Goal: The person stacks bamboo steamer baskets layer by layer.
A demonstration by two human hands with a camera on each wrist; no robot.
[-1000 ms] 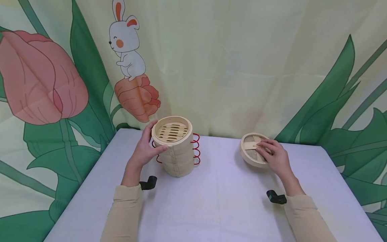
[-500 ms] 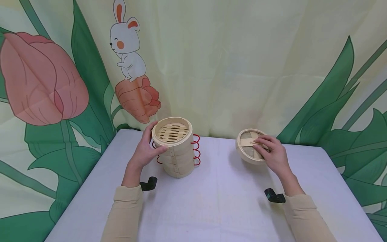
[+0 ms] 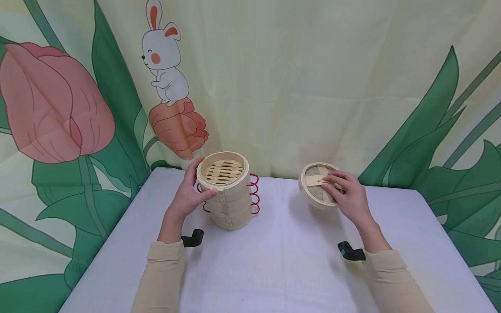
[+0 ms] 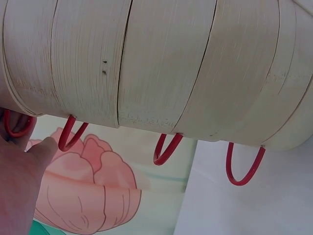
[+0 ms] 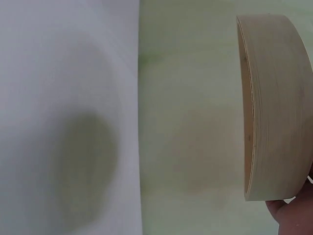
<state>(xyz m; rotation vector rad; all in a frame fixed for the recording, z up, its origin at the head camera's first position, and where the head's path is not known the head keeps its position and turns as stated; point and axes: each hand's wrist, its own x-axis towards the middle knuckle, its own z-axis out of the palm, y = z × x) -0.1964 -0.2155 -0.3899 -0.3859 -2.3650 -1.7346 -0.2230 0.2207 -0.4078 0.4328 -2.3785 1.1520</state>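
Note:
A tall stack of bamboo steamer baskets (image 3: 231,204) stands upright on the table, its slatted top tier uncovered. Red loops (image 4: 168,149) stick out along its sides. My left hand (image 3: 189,193) grips the upper rim from the left, thumb in front and fingers round the back. To the right, my right hand (image 3: 349,195) pinches the small handle on top of the woven bamboo steamer lid (image 3: 313,180). The lid hangs slightly tilted above the table, its shadow below it. In the right wrist view the lid's side wall (image 5: 279,107) shows, with most of the hand hidden.
A white cloth covers the table (image 3: 274,261). Behind its far edge hangs a curtain (image 3: 313,87) printed with a rabbit and plants. A black wrist-camera mount (image 3: 351,251) juts from the right sleeve, another black mount (image 3: 193,238) from the left.
My right hand has raised the lid and carried it leftward, toward the stack. The left hand and the stack stay in place.

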